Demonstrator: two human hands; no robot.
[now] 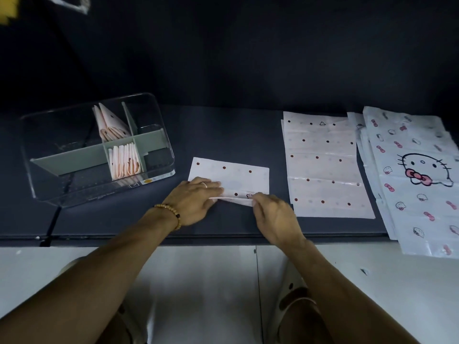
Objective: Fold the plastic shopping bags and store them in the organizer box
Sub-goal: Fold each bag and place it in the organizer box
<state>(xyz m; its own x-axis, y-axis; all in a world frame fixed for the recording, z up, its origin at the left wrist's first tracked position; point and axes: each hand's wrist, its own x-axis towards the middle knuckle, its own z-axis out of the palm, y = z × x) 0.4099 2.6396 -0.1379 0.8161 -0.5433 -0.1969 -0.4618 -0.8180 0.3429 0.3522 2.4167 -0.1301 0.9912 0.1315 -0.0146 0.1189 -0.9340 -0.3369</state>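
A pale pink dotted plastic bag (pixel 232 173) lies partly folded on the dark table, its near edge turned up into a strip. My left hand (pixel 192 198) lies flat with straight fingers pressing the left part of that fold. My right hand (pixel 272 214) pinches the right end of the folded strip. The clear organizer box (pixel 159 167) with grey dividers stands to the left. Folded pink bags (pixel 124 160) stand in its front middle compartment, and more folded bags (pixel 110 125) lean in the compartment behind.
A flat stack of dotted pink bags (pixel 325 167) lies right of my hands. Further right, cartoon-cat printed bags (pixel 417 180) overhang the table's front edge (pixel 223 237). A dark wall rises behind the table. White floor lies below.
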